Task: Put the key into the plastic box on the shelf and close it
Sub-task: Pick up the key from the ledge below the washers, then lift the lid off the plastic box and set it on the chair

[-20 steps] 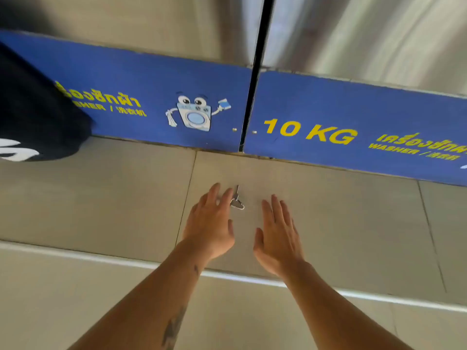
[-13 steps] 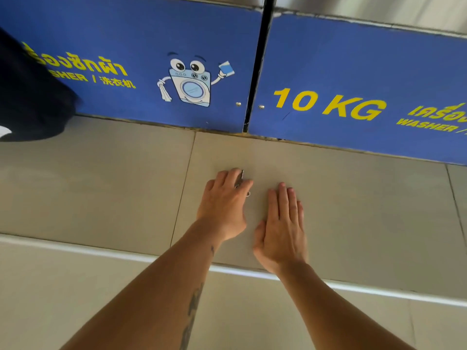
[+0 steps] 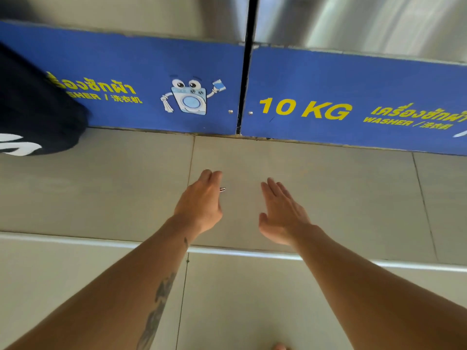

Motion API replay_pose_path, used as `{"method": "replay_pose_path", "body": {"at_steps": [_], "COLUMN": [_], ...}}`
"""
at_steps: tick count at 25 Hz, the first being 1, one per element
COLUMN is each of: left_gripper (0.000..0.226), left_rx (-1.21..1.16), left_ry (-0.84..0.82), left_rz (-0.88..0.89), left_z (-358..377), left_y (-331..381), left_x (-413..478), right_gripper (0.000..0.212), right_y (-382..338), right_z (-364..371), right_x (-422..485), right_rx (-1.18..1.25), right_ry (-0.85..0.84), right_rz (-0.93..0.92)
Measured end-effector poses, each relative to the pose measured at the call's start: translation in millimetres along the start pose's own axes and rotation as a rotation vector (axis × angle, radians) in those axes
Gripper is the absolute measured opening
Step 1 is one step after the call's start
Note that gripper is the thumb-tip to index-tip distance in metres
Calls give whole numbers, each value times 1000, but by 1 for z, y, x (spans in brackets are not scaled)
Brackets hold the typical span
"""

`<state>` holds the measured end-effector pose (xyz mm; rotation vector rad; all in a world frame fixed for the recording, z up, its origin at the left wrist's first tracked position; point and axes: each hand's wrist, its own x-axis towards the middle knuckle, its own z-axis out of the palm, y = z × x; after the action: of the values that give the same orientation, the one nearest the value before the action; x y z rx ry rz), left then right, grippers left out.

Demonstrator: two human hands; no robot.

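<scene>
- The left hand [image 3: 199,200] reaches out over the grey tiled step [image 3: 328,188], back of the hand up, fingers curled together at the far end.
- The key [image 3: 222,189] – only a small metal tip of it shows – sticks out from the right side of that hand, so the hand seems to be clamped on it; the rest is hidden under the palm and fingers.
- The right hand [image 3: 283,213] is just to the right, apart from the left one, held flat on its edge with fingers straight and together, thumb near; it grips nothing.
- Both bare forearms come in from the near edge; the left one bears a dark tattoo [image 3: 156,314].
- Beyond the hands, at the far edge of the step, stand two blue panels [image 3: 126,72] split by a black gap [image 3: 246,72].
- The left panel carries a cartoon washer [image 3: 189,97] and yellow script; the right panel reads "10 KG" [image 3: 304,109] in yellow.
- Above the panels is brushed metal [image 3: 353,18].
- A dark cloth [image 3: 35,112] with white marks hangs in at the far left.
- A pale strip [image 3: 75,239] runs left to right along the near edge of the step, under both wrists.
</scene>
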<state>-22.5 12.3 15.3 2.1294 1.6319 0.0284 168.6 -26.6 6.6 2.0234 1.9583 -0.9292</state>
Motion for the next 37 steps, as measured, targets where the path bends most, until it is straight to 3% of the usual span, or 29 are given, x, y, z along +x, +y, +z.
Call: {"method": "replay_pose_path", "body": {"at_steps": [6, 15, 20, 26, 29, 37], "left_gripper": [35, 30, 24, 22, 27, 31], "left_rx": [-44, -80, -161, -321, -308, -362], "left_ry": [-17, 169, 235, 367, 471, 630], "left_rz": [-72, -365, -448, -493, -606, -950], "left_z": [-119, -394, -503, -566, -579, -566], "left_y": [19, 53, 89, 137, 164, 212], "left_x": [-63, -226, -307, -426, -503, -742], "right_gripper": [72, 50, 45, 47, 45, 53], "right_y": [-74, -214, -268, -316, -340, -421], "right_z": [-97, -302, -385, -439, -448, -385], "right_x": [-84, -264, -355, -445, -499, -650], "right_rx": [-70, -58, -45, -112, -152, -294], "right_ry": [17, 180, 280, 255, 240, 98], "right_rz": [-133, -263, -373, -564, -724, -1080]}}
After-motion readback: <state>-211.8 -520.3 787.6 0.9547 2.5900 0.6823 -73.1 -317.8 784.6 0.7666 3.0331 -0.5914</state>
